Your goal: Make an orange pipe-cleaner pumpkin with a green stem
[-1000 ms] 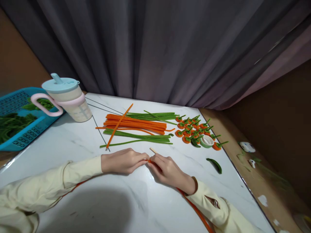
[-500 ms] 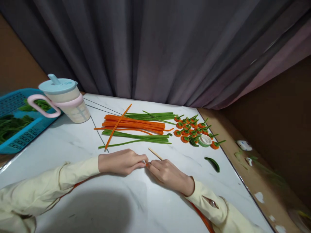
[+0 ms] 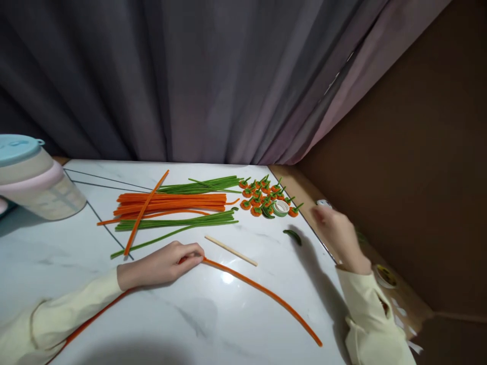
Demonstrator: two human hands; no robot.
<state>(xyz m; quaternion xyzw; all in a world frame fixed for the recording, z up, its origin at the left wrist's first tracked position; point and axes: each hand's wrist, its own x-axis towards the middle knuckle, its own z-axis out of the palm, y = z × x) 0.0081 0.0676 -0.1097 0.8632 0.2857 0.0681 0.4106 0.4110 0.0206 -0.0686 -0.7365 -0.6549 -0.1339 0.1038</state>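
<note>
My left hand pinches an orange pipe cleaner between thumb and fingertips. One end curves away to the right across the white tabletop; the other passes under my left forearm. A thin wooden stick lies just beyond that hand. My right hand is raised over the table's right edge, near a small white object. Its fingers are blurred, so whether they hold anything does not show. Orange pipe cleaners lie bundled between green pipe cleaners, with one orange strand across them.
Several small orange pumpkin shapes with green stems cluster at the back right, beside a white and green ring. A dark green curved piece lies nearer. A lidded cup stands at the left. A grey curtain hangs behind.
My right hand has left the left hand and moved right, beyond the table edge. The wooden stick now lies loose on the table. The view has turned to the right.
</note>
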